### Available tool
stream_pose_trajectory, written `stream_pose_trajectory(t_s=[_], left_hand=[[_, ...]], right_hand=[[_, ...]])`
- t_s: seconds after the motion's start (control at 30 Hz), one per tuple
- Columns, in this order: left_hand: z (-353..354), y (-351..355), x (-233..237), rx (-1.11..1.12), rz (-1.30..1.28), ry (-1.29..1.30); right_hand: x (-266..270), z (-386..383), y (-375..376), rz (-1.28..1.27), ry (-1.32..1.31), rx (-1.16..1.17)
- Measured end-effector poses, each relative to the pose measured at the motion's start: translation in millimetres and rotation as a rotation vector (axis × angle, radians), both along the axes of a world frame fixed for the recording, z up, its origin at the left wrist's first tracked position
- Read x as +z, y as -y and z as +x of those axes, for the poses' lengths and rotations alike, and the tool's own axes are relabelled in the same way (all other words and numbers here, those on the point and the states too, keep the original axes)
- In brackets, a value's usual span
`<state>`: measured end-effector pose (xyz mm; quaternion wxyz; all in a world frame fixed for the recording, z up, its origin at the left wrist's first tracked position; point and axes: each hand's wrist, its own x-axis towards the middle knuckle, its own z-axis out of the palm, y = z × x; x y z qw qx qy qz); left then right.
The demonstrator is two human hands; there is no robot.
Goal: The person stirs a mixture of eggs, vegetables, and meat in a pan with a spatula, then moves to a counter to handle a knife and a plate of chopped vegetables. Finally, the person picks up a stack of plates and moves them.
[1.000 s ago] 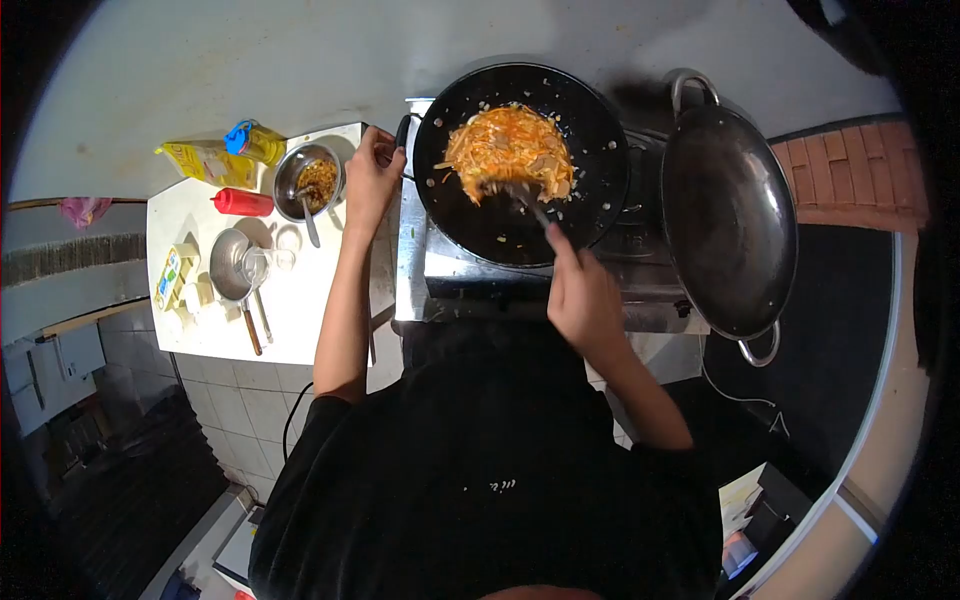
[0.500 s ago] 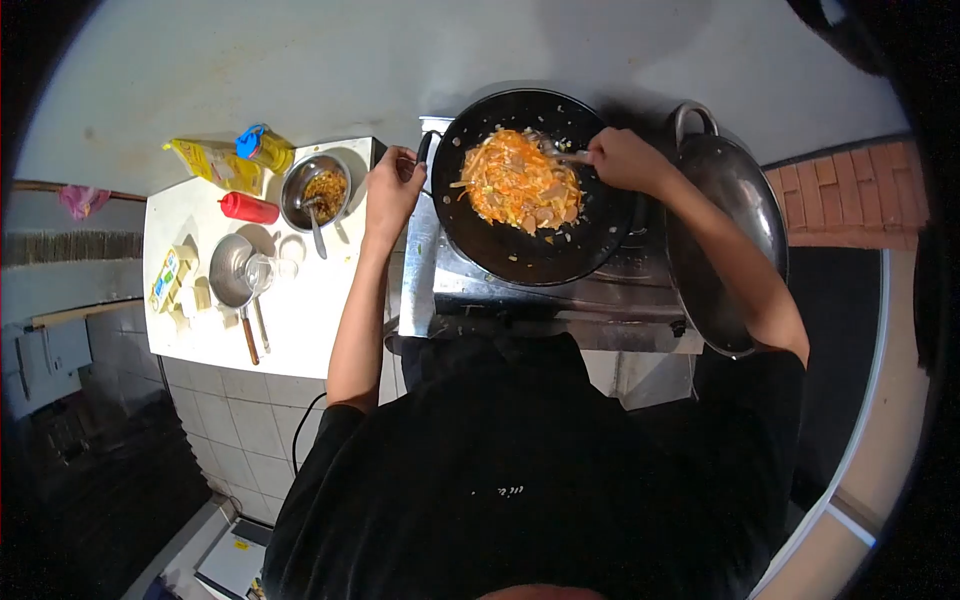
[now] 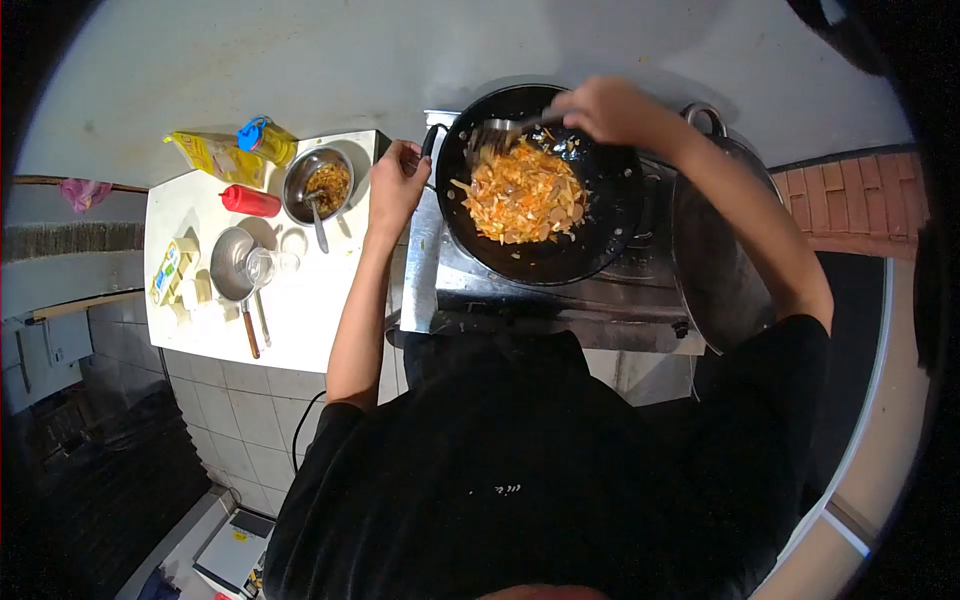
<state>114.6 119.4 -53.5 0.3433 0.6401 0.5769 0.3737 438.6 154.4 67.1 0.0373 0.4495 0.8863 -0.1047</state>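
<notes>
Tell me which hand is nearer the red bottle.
Left. The left hand is at the pan handle, right of the bottle; the right hand holds a utensil over the pan.

Clothing: one plain black shirt point(image 3: 520, 440), loose cut, matte fabric, filling the near half of the view. Soft folds show along its far edge, near the bench. Short sleeves: the left sleeve point(image 3: 325, 425) ends about at the elbow, and the right sleeve point(image 3: 795, 350) ends about the same. Small white marking point(image 3: 506, 489) mid-chest, a short row of tiny strokes, too small to read. Left forearm point(image 3: 355, 300) and right forearm point(image 3: 745, 225) are bare from sleeve to wrist. Left hand point(image 3: 397, 185) and right hand point(image 3: 600, 108) are bare too.
</notes>
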Motion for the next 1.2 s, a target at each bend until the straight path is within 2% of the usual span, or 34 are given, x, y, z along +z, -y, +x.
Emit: stream_pose_trajectory(t_s=[0.03,0.1,0.2,0.23,0.27,0.4,0.53,0.57,0.6,0.63,0.7,0.77,0.8,0.87,0.97,1.1,1.17,1.2], left_hand=[[-1,-1,-1,-0.005,-0.025,0.02],[-2,1,-2,-0.004,-0.06,0.044],[-1,2,3,0.011,-0.029,0.042],[0,2,4,0.01,-0.031,0.034],[0,2,4,0.006,-0.032,0.025],[1,1,0,0.006,-0.039,0.029],[0,2,-1,0.015,0.003,0.021],[-1,1,-4,0.021,0.012,0.012],[-1,1,-2,0.016,0.011,0.009],[-2,3,0,0.013,0.007,0.008],[-4,1,-1,0.006,0.008,0.015],[-4,-1,-7,-0.002,0.025,0.038],[-3,0,-9,0.019,0.026,0.028],[-3,1,-11,0.019,0.012,0.036],[-3,0,-8,0.009,0.01,0.053],[-1,1,-4,0.007,-0.025,0.059],[-1,1,-2,0.004,-0.021,0.049],[-1,1,-2,-0.01,-0.02,0.052]], right_hand=[[-3,-6,11,-0.139,-0.031,0.01],[2,-7,39,-0.152,-0.115,0.014],[37,1,53,-0.059,-0.005,-0.027],[44,11,53,-0.041,0.036,-0.162],[46,21,53,-0.023,0.077,-0.299],[24,45,34,-0.023,0.286,-0.319],[-20,21,42,-0.618,0.056,-0.692],[-38,27,54,-0.706,-0.141,-0.707],[-56,27,71,-0.737,-0.294,-0.856],[-48,16,91,-0.76,-0.384,-0.906],[-58,15,119,-0.687,-0.377,-0.905],[-51,10,150,-0.069,-0.428,-0.419],[-32,1,164,-0.074,-0.426,-0.426],[23,-25,180,-0.152,-0.225,-0.573],[44,-25,191,-0.271,-0.261,-0.684],[-17,2,186,-0.164,-0.347,-0.603],[-32,7,172,-0.046,-0.191,-0.636],[-28,11,164,-0.041,-0.194,-0.636]])
